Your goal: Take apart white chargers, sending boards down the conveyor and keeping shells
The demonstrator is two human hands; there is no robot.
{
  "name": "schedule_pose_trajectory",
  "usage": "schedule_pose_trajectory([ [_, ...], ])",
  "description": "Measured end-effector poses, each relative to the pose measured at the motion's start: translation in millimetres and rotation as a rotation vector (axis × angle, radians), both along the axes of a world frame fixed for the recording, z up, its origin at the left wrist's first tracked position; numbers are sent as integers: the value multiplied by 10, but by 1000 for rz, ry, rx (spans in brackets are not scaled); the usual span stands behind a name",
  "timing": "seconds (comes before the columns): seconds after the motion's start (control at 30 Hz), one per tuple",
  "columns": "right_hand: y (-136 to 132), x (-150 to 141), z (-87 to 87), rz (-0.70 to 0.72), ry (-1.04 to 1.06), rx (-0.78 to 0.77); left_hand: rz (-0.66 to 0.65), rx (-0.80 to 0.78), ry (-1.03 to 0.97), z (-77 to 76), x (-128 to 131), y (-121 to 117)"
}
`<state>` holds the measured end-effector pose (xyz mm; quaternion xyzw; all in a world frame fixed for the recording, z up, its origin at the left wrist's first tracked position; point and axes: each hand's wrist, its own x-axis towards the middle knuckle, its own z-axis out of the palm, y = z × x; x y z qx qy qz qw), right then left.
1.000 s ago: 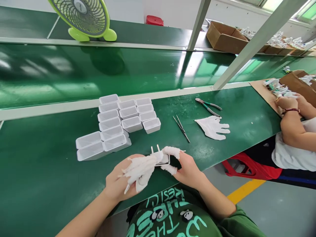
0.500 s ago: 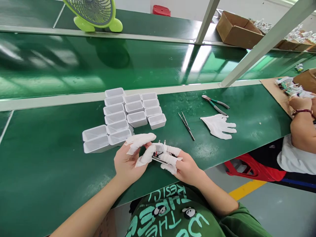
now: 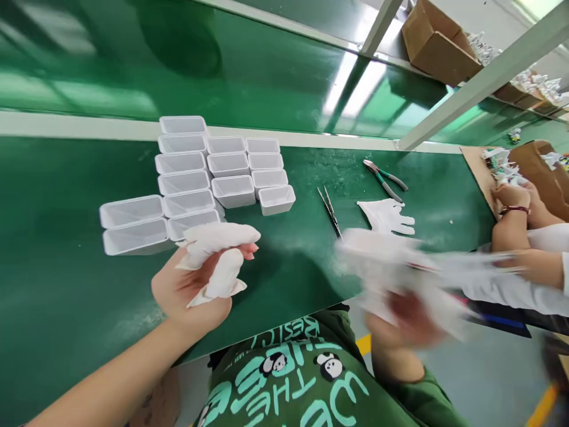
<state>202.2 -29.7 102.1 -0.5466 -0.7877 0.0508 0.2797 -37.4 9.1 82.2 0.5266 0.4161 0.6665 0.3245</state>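
Observation:
My left hand (image 3: 207,273) hovers over the green bench in front of the trays, its white-wrapped thumb and fingers curved but apart, with nothing between them. My right hand (image 3: 411,314) is smeared by motion past the bench's front edge on the right. A white plastic housing (image 3: 382,255) with thin prongs, also blurred, appears to be in its grip; the fingers' exact hold cannot be made out. Beyond that hand lie a white glove (image 3: 384,214) and a pair of tweezers (image 3: 329,209), whose lower tip is close to the blurred housing.
Several white plastic trays (image 3: 184,181) stand grouped at the left. Diagonal cutters (image 3: 386,179) lie beyond the glove. At the right a co-worker's hands (image 3: 511,198) are over white parts on cardboard. A slanted metal post (image 3: 480,74) and a cardboard box (image 3: 438,44) stand behind.
Both hands were together on the white housing; now they are apart. My right hand has swung right with the housing, and my left hand has let go and moved left. The view has shifted too.

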Motion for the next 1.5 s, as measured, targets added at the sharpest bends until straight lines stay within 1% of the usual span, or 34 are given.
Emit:
schedule_pose_trajectory([
  [0.07,36,-91,-192,59,28,28,-42,-3,8,-14,5,-4],
  [0.13,54,-162,-310,135,105,-8,-87,-31,51,-4,8,3],
  [0.17,49,-176,-322,175,132,-41,-100,-43,73,8,8,9],
  [0.23,14,-162,-272,212,167,-79,-130,-43,132,35,1,26],
  [0.33,-50,-84,-161,128,305,6,-163,-10,214,48,-13,49],
  [0.4,-63,-48,-150,63,378,66,-171,-5,244,35,-15,54],
  [0.47,-47,-48,-198,70,322,55,-161,-23,237,19,-7,50],
  [0.57,-8,-101,-322,129,185,16,-152,-69,221,13,12,38],
  [0.7,11,-170,-440,130,193,54,-144,-74,248,30,18,30],
  [0.87,14,-173,-439,140,226,30,-162,-64,263,48,-2,20],
  [1.0,12,-153,-438,104,228,6,-158,-62,264,40,-6,18],
  [1.13,13,-147,-461,153,176,27,-156,-32,253,23,8,15],
  [1.33,46,-152,-461,184,208,48,-169,-29,283,20,14,6],
  [1.43,54,-142,-476,158,219,65,-166,-49,260,15,14,4],
  [1.5,49,-134,-492,138,188,81,-165,-41,261,16,16,5],
])
